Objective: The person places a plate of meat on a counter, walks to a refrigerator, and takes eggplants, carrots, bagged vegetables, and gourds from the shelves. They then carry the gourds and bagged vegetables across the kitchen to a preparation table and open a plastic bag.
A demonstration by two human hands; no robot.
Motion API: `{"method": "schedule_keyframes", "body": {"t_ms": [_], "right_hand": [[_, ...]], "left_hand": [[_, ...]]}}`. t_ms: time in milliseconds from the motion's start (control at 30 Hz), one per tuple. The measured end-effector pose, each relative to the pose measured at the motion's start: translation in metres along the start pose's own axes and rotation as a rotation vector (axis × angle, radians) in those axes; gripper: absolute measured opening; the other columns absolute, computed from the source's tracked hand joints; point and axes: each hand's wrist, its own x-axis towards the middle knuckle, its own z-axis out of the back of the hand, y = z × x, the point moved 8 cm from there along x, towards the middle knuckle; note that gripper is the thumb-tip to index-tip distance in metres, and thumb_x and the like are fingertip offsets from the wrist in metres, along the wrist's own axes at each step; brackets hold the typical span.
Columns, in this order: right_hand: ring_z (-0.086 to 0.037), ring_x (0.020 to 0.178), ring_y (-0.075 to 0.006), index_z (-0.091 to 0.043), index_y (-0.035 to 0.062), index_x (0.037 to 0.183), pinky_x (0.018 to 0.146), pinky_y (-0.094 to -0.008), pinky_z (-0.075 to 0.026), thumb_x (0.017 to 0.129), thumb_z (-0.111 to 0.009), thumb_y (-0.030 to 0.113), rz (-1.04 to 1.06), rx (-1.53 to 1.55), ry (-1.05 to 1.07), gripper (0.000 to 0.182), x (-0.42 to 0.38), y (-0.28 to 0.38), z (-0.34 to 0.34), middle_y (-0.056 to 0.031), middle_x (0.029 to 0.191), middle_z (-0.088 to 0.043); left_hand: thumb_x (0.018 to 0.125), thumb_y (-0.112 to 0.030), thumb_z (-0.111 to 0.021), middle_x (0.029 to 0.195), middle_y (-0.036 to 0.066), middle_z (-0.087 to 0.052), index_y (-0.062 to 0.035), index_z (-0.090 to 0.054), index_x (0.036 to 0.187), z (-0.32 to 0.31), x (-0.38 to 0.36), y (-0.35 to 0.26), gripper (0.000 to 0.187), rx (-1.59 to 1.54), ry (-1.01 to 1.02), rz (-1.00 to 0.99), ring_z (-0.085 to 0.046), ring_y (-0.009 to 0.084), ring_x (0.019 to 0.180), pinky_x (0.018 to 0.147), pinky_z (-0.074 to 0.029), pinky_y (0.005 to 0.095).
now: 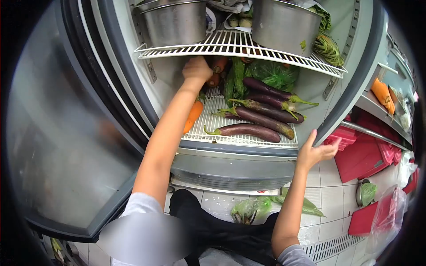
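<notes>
Inside the fridge, my left hand [197, 68] reaches under the upper wire rack, at the left beside several carrots [219, 65]. Its fingers are curled closed, and what they hold, if anything, is hidden. Another carrot [194, 116] lies nearer the front, partly behind my left forearm. Several eggplants [262, 122] are spread over the lower wire shelf [206, 116]. Dark green ridged gourds [235, 77] lie behind them, next to a green plastic bag [275, 76]. My right hand [316, 150] is held by the fridge's right front edge, fingers apart, with nothing in it.
Two metal pots [173, 26] [284, 26] stand on the upper rack [230, 42]. The steel fridge door [75, 133] is swung open on the left. A green bag [252, 207] and leaves [306, 206] lie on the tiled floor. Red bins [359, 162] stand at right.
</notes>
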Motion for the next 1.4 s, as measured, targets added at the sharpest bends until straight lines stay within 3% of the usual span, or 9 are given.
{"method": "schedule_keyframes", "body": {"t_ms": [133,267,433,667,867,1000,1100,1267,1400], "right_hand": [[-0.019,0.13,-0.0439,-0.005,-0.009,0.138,0.107,-0.0488,-0.017,0.082,-0.062,0.023,0.008,0.232,0.253,0.086,-0.029,-0.015,-0.032,-0.0332,0.137,-0.02],[-0.019,0.13,-0.0455,0.001,-0.0079,0.139,0.107,-0.0486,-0.016,0.086,-0.053,0.012,0.045,0.255,0.241,0.078,-0.051,-0.032,-0.042,-0.0348,0.138,-0.016],[-0.021,0.128,-0.0449,-0.004,-0.0074,0.139,0.105,-0.0489,-0.018,0.087,-0.049,0.007,0.01,0.245,0.221,0.071,-0.054,-0.039,-0.046,-0.0326,0.139,-0.017],[-0.026,0.126,-0.0421,-0.008,-0.0072,0.139,0.105,-0.0468,-0.02,0.084,-0.049,0.003,0.006,0.273,0.159,0.069,-0.06,-0.05,-0.05,-0.0295,0.14,-0.02],[-0.027,0.125,-0.0421,-0.009,-0.0072,0.139,0.104,-0.0472,-0.02,0.083,-0.049,0.004,0.007,0.273,0.158,0.069,-0.061,-0.052,-0.051,-0.0291,0.14,-0.02],[-0.03,0.122,-0.0424,-0.01,-0.007,0.138,0.102,-0.0475,-0.022,0.083,-0.049,0.004,-0.005,0.279,0.161,0.069,-0.061,-0.052,-0.051,-0.0294,0.138,-0.022],[-0.032,0.12,-0.0429,-0.01,-0.007,0.138,0.101,-0.0476,-0.023,0.083,-0.049,0.004,-0.011,0.276,0.165,0.069,-0.06,-0.051,-0.051,-0.0295,0.138,-0.023],[-0.033,0.118,-0.0432,-0.01,-0.007,0.138,0.1,-0.0481,-0.024,0.082,-0.05,0.004,0.025,0.244,0.143,0.069,-0.059,-0.051,-0.049,-0.0298,0.137,-0.023],[-0.035,0.116,-0.0432,-0.01,-0.0071,0.138,0.099,-0.049,-0.026,0.081,-0.05,0.003,0.012,0.28,0.168,0.071,-0.061,-0.053,-0.051,-0.0302,0.138,-0.023]], "left_hand": [[0.082,-0.043,-0.058,0.143,0.016,-0.03,-0.014,-0.03,0.139,-0.066,0.08,-0.004,0.07,0.029,-0.216,-0.245,-0.031,0.0298,0.131,0.106,-0.028,0.0423],[0.09,-0.059,-0.024,0.149,0.014,-0.015,-0.025,-0.019,0.144,-0.114,0.062,0.007,0.064,0.062,0.33,-0.124,-0.016,0.0357,0.136,0.108,-0.014,0.0543],[0.076,-0.036,-0.062,0.146,0.018,-0.021,-0.0238,-0.016,0.144,-0.077,0.043,-0.023,0.083,0.02,-0.008,-0.633,-0.021,0.0319,0.135,0.108,-0.015,0.0552],[0.065,-0.029,-0.072,0.146,0.019,-0.017,-0.0288,-0.01,0.145,-0.11,0.01,-0.045,0.101,0.731,-0.039,-0.571,-0.021,0.0339,0.132,0.108,-0.019,0.0509],[0.058,-0.02,-0.071,0.132,0.018,-0.035,-0.0175,-0.052,0.122,-0.106,0.031,-0.053,0.067,0.375,-0.165,-0.89,-0.032,0.0356,0.124,0.1,-0.032,0.044],[0.05,-0.018,-0.073,0.112,0.017,-0.055,-0.0094,-0.055,0.114,-0.079,0.059,-0.056,0.068,0.037,0.306,-0.594,-0.051,0.0351,0.106,0.091,-0.041,0.0405],[0.051,-0.018,-0.076,0.125,0.017,-0.048,-0.009,-0.054,0.116,-0.063,0.055,-0.077,0.07,0.212,-0.302,-0.857,-0.045,0.0338,0.116,0.099,-0.036,0.0395],[0.042,-0.028,-0.086,0.138,0.014,-0.033,-0.0192,-0.041,0.133,-0.091,0.027,-0.089,0.101,0.786,0.005,-0.583,-0.029,0.0373,0.128,0.094,-0.041,0.0505],[0.065,-0.018,-0.073,0.137,0.011,-0.027,-0.0218,-0.046,0.122,-0.129,0.05,-0.073,0.063,1.006,-0.109,-0.518,-0.032,0.0368,0.125,0.08,-0.046,0.0521]]}}
